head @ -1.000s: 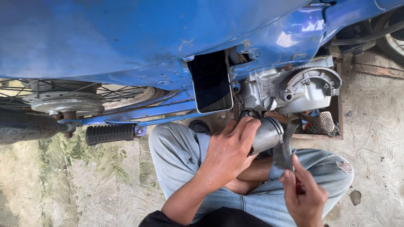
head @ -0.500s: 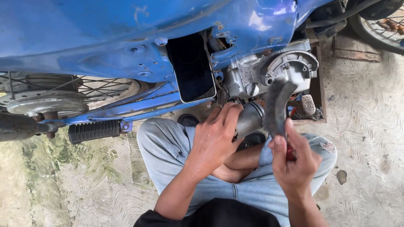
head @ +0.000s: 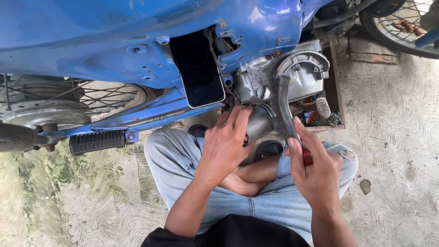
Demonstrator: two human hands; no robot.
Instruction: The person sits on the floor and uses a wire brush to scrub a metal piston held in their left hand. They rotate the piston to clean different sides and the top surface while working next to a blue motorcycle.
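Motorcycle (head: pixel 114 41): one, blue-bodied, the landmark for all below.
Spoked wheels: two; one (head: pixel 77 103) at its left end, one (head: pixel 398 27) at its right end.
Footpegs (head: pixel 97 142): one, black ribbed rubber, under its frame.
Phones (head: pixel 199 68): one, dark-screened, propped against its side panel.
Engine casings (head: pixel 292 73): one, grey, at its middle.
Hands: two; left hand (head: pixel 226 144) and right hand (head: pixel 315 169), below its engine.

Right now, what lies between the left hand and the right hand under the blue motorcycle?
In the head view, a grey metal pipe lies between the left hand and the right hand. The left hand rests on it; the right holds a curved metal lever beside it.
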